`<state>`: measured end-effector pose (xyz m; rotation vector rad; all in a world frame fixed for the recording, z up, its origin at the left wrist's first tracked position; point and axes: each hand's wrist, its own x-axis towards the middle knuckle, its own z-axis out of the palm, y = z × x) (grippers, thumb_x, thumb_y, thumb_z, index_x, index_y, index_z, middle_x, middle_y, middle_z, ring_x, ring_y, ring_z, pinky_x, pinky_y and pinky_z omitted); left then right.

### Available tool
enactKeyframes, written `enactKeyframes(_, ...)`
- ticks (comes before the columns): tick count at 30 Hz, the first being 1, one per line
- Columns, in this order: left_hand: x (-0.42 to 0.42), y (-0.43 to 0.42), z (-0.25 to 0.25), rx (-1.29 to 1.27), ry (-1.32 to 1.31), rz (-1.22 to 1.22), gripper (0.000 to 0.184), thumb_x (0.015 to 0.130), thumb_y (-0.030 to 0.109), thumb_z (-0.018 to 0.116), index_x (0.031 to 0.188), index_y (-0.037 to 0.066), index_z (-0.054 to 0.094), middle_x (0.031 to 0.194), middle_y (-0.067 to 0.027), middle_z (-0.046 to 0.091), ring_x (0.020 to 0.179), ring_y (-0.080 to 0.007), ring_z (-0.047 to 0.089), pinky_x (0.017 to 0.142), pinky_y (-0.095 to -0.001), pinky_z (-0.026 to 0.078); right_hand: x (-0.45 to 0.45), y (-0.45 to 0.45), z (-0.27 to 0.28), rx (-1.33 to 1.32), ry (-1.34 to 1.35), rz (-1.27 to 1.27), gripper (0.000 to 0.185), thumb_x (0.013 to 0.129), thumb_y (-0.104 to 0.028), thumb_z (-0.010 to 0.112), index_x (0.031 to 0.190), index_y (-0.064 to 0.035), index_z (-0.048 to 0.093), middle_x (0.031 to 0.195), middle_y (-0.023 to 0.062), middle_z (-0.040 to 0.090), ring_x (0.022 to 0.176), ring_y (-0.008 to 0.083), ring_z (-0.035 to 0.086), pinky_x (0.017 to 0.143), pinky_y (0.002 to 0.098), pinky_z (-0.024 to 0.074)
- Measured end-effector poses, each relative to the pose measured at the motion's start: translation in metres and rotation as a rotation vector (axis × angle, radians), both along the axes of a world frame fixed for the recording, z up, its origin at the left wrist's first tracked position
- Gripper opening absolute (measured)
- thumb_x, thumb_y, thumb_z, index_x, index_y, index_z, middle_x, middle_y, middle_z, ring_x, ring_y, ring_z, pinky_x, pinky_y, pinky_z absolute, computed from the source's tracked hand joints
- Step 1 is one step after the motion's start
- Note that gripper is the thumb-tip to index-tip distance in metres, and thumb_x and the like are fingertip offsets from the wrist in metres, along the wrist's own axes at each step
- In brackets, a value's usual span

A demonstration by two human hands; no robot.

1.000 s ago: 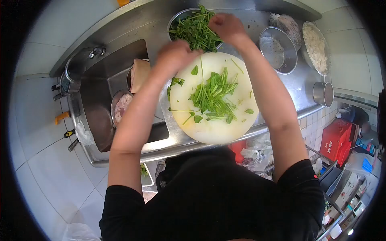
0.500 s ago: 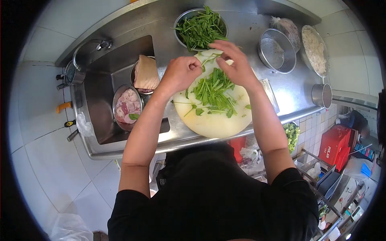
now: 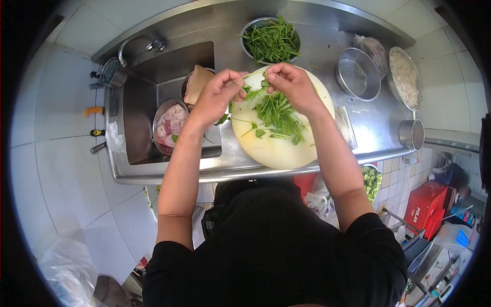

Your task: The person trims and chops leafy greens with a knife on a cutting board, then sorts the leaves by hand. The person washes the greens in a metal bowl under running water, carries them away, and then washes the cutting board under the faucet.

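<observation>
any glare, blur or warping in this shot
Head view: strong fisheye curve along the steel backsplash, black corners; same view: white glare on the steel countertop right of the round cutting board; same view: left hand and right hand fairly sharp.

A kitchen; raw meat (image 3: 172,123) sits in a bowl (image 3: 159,145) in a steel sink (image 3: 137,135); a faucet (image 3: 156,45) stands behind that sink; to its right, a cutting board (image 3: 271,156) bears leafy greens (image 3: 279,116).
</observation>
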<state>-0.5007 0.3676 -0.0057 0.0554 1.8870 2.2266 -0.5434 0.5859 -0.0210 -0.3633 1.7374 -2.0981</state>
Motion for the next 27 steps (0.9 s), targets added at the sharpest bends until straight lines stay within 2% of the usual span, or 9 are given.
enactKeyframes(3, 0.023, 0.005, -0.002, -0.018, -0.181, 0.003, 0.018, 0.099, 0.020, 0.054, 0.103, 0.003, 0.054, 0.097, -0.0054, 0.062, 0.080, -0.0123, 0.062, 0.075, -0.0278, 0.052, 0.018, -0.025, 0.004, -0.007, -0.046, -0.027, 0.016, 0.094, -0.013, 0.061, 0.103, -0.0003, 0.064, 0.083, 0.0010, 0.063, 0.076, 0.0085, 0.061, 0.071, 0.0251, 0.0509)
enactKeyframes(7, 0.059, -0.019, -0.019, -0.174, -0.069, 0.122, 0.014, 0.098, 0.020, 0.055, 0.100, 0.006, 0.054, 0.084, -0.0032, 0.060, 0.070, -0.0093, 0.055, 0.065, -0.0243, 0.047, 0.028, -0.024, -0.002, 0.130, -0.037, 0.151, 0.019, 0.090, -0.012, 0.064, 0.106, -0.0026, 0.065, 0.085, 0.0014, 0.065, 0.081, 0.0086, 0.063, 0.072, 0.0244, 0.0509)
enactKeyframes(10, 0.114, -0.070, -0.003, -0.287, -0.147, 0.289, 0.009, 0.096, 0.016, 0.056, 0.097, 0.007, 0.055, 0.077, 0.0005, 0.057, 0.067, -0.0063, 0.049, 0.060, -0.0222, 0.040, -0.005, 0.016, -0.039, 0.545, 0.358, -0.188, 0.025, 0.086, -0.021, 0.067, 0.109, -0.0111, 0.068, 0.107, 0.0090, 0.067, 0.098, 0.0172, 0.064, 0.077, 0.0312, 0.0524)
enactKeyframes(15, 0.233, -0.190, 0.007, -0.694, -0.403, 0.378, 0.008, 0.093, 0.015, 0.056, 0.094, 0.007, 0.058, 0.077, 0.0015, 0.057, 0.068, -0.0051, 0.049, 0.056, -0.0222, 0.037, -0.010, -0.006, -0.065, 0.683, 0.671, 0.009, 0.033, 0.087, -0.025, 0.063, 0.116, -0.0101, 0.065, 0.127, 0.0149, 0.058, 0.119, 0.0333, 0.053, 0.102, 0.0384, 0.0422)
enactKeyframes(17, 0.273, -0.230, -0.006, -0.931, -0.495, 0.467, 0.010, 0.093, 0.016, 0.056, 0.091, 0.006, 0.056, 0.075, 0.0025, 0.056, 0.066, -0.0045, 0.047, 0.055, -0.0220, 0.036, -0.003, -0.040, -0.088, 0.770, 0.945, -0.047, 0.031, 0.086, -0.023, 0.063, 0.113, -0.0071, 0.065, 0.120, 0.0168, 0.060, 0.113, 0.0343, 0.055, 0.098, 0.0391, 0.0442)
enactKeyframes(20, 0.340, -0.313, -0.067, -0.981, -0.697, 0.519, 0.019, 0.089, 0.018, 0.062, 0.101, 0.004, 0.059, 0.091, -0.0074, 0.063, 0.080, -0.0164, 0.059, 0.067, -0.0298, 0.047, 0.014, -0.057, -0.099, 0.806, 0.969, 0.006, 0.026, 0.082, -0.019, 0.062, 0.104, -0.0036, 0.065, 0.108, 0.0162, 0.061, 0.102, 0.0345, 0.058, 0.093, 0.0416, 0.0459)
enactKeyframes(22, 0.383, -0.341, -0.103, -1.780, -0.586, 0.421, 0.043, 0.082, 0.020, 0.070, 0.119, 0.002, 0.056, 0.117, -0.0205, 0.060, 0.109, -0.0341, 0.057, 0.091, -0.0430, 0.047, 0.030, -0.042, -0.095, 0.887, 0.928, 0.071, 0.022, 0.080, -0.017, 0.062, 0.097, -0.0030, 0.065, 0.101, 0.0150, 0.061, 0.097, 0.0337, 0.058, 0.090, 0.0422, 0.0462)
enactKeyframes(25, 0.379, -0.329, -0.091, -1.630, -0.612, 0.623, 0.063, 0.077, 0.021, 0.075, 0.131, 0.001, 0.050, 0.134, -0.0279, 0.048, 0.128, -0.0427, 0.041, 0.106, -0.0494, 0.035, 0.056, 0.003, -0.084, 1.106, 0.870, 0.206, 0.009, 0.075, -0.011, 0.062, 0.079, -0.0034, 0.064, 0.088, 0.0122, 0.063, 0.090, 0.0328, 0.059, 0.085, 0.0423, 0.0466)
enactKeyframes(27, 0.353, -0.305, -0.093, -1.421, -0.314, 0.752, 0.052, 0.081, 0.018, 0.072, 0.126, 0.000, 0.054, 0.126, -0.0215, 0.056, 0.113, -0.0349, 0.055, 0.094, -0.0405, 0.047, 0.063, 0.026, -0.064, 0.953, 0.980, 0.115, 0.006, 0.073, -0.010, 0.064, 0.074, -0.0039, 0.065, 0.088, 0.0134, 0.065, 0.090, 0.0328, 0.059, 0.084, 0.0424, 0.0467)
